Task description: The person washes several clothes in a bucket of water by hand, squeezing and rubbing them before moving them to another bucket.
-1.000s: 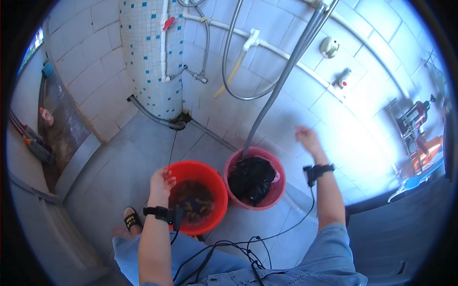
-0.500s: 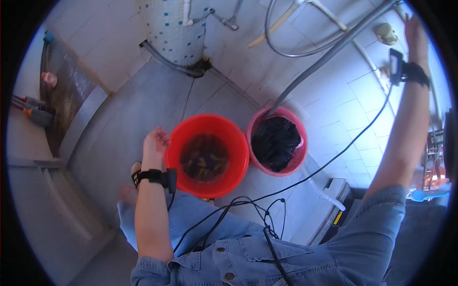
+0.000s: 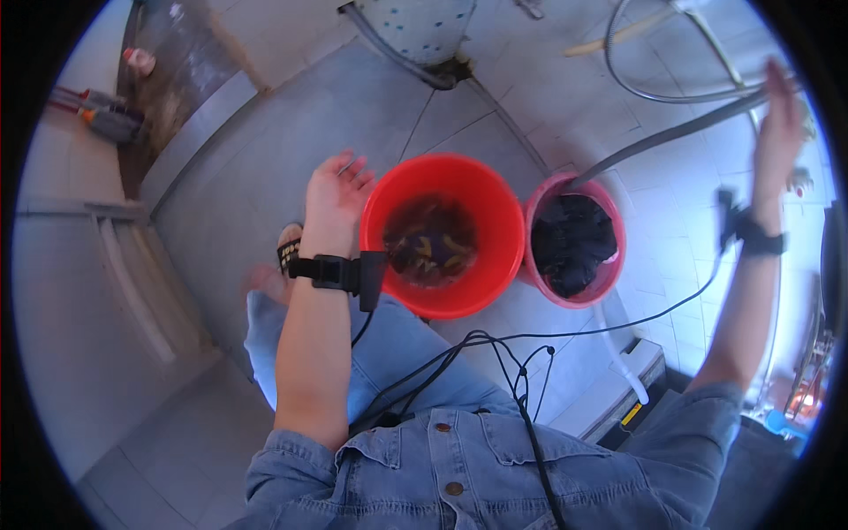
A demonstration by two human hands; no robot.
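A red bucket (image 3: pixel 499 265) stands on the floor in front of me, with dark water and a patterned cloth (image 3: pixel 431 243) inside. Just off its left rim is my left hand (image 3: pixel 340 194), palm up, fingers loosely curled and apart, holding nothing. To the right, a smaller pink bucket (image 3: pixel 618 234) is filled with black cloth (image 3: pixel 572 243). From its back rim a grey hose (image 3: pixel 680 137) rises toward the upper right. My right hand (image 3: pixel 777 124) is raised at the far right, fingers stretched upward in front of the hose; it is slightly blurred, and no grip on the hose shows.
Black cables (image 3: pixel 468 340) run across my lap to bands on both wrists. A thin metal hose (image 3: pixel 636 88) loops on the tiled wall. Behind stands a round tiled column (image 3: pixel 415 31). Brushes (image 3: pixel 110 119) and a pink-and-white bottle (image 3: pixel 140 62) are at the far left.
The view has shifted, so both buckets appear farther right and higher. My right hand has come down from beside the wall fitting and now overlaps the hose. My left hand stays beside the red bucket.
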